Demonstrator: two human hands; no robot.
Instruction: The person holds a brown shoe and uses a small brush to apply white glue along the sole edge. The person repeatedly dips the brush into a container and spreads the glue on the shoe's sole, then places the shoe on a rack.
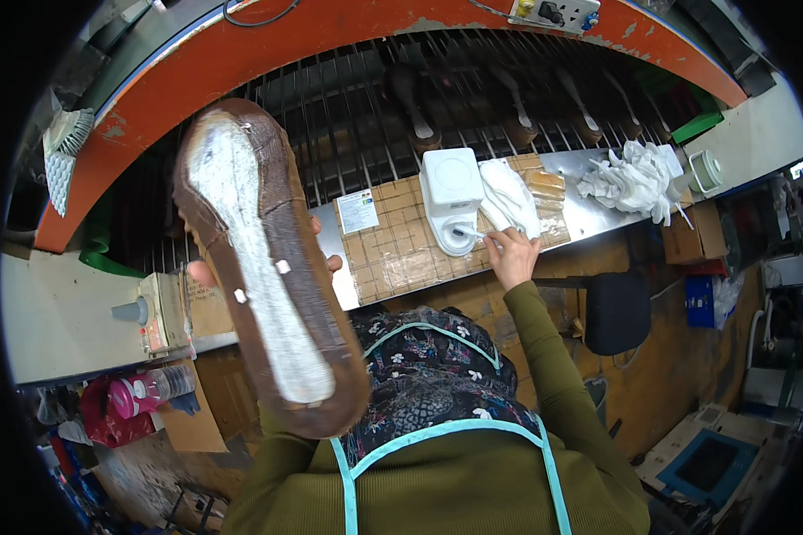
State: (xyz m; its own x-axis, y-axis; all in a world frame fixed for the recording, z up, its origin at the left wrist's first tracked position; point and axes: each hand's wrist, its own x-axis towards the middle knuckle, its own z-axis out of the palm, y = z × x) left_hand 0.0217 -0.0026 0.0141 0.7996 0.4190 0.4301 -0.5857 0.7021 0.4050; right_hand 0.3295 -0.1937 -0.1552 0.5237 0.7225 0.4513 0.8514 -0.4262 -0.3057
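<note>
My left hand (202, 273) grips a brown shoe upper (294, 241), raised with its underside toward me. A pale, silvery-white strip (254, 241) runs down the middle of that underside, with two small white bits beside it. Most of the left hand is hidden behind the shoe; only fingertips show at its edges. My right hand (514, 257) is closed on a thin white stick, perhaps a brush handle, at the mouth of a white plastic container (452, 183). The stick's far end is hidden in the opening. A folded white cloth (509, 198) lies beside the container.
The container and cloth rest on a taped brown cardboard sheet (393, 245). Beyond it, several dark shoes (522, 129) lie on a rack of metal rods (330, 107) under an orange frame (214, 53). Crumpled white cloth (629, 183) sits to the right, near a tape roll (707, 169).
</note>
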